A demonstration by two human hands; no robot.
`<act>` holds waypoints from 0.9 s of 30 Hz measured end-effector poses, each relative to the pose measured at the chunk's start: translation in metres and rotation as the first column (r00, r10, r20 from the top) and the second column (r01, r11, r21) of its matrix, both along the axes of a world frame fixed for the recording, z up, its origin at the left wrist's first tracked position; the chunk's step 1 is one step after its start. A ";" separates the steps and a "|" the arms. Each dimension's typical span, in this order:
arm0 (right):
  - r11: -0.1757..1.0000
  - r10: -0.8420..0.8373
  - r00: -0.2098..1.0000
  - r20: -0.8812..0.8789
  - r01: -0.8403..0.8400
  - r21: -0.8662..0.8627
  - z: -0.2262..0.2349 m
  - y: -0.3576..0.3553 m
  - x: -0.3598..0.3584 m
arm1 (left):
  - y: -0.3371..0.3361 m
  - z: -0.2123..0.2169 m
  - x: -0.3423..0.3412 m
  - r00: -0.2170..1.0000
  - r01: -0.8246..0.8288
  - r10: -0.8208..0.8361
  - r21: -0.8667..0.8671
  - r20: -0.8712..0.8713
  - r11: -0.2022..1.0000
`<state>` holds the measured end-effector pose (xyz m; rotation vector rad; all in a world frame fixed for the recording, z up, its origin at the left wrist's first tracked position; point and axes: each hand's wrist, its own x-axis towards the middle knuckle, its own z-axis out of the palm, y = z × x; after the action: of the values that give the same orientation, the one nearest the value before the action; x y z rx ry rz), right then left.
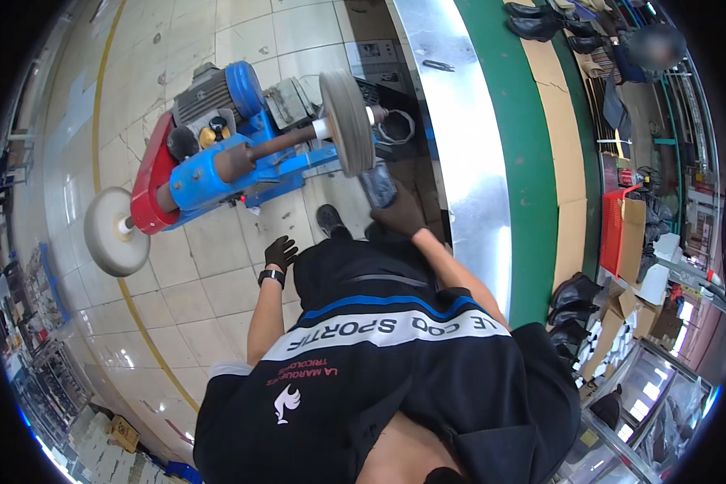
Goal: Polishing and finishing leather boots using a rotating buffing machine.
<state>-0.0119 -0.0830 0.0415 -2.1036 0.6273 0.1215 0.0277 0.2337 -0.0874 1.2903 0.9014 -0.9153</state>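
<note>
My right hand (401,214), in a dark glove, grips a dark glossy object (377,184) and holds it up against the lower edge of a grey buffing wheel (347,121). I cannot tell what the object is. The wheel sits on the right end of the shaft of a blue and red buffing machine (210,153) standing on the tiled floor. My left hand (281,252), also gloved and with a watch at the wrist, hangs free beside my body with loosely spread fingers. It holds nothing.
A second pale wheel (117,230) is on the machine's left end. A shiny metal rail (468,161) and a green-edged line (532,185) with cardboard run on my right, with black shoes (574,290) and a red basket (613,230) beyond. Another person (656,44) stands far back.
</note>
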 end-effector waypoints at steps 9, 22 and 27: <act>1.000 -0.021 1.000 0.015 0.021 0.012 0.009 0.035 0.012 | 0.059 -0.077 -0.052 0.364 0.669 -0.885 0.580 0.290 0.465; 0.995 -0.097 0.994 -0.050 0.098 0.013 0.007 0.042 0.011 | 0.057 -0.023 -0.036 0.993 0.017 -0.005 0.095 -0.118 0.995; 0.987 -0.161 0.978 -0.130 0.163 0.010 0.020 0.042 0.015 | 0.050 -0.026 -0.030 0.993 0.033 -0.027 0.057 -0.115 0.998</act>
<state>0.0029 -0.0405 0.0614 -2.0273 0.8690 0.1724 -0.0025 0.2832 -0.1138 1.3154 1.0072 -1.0009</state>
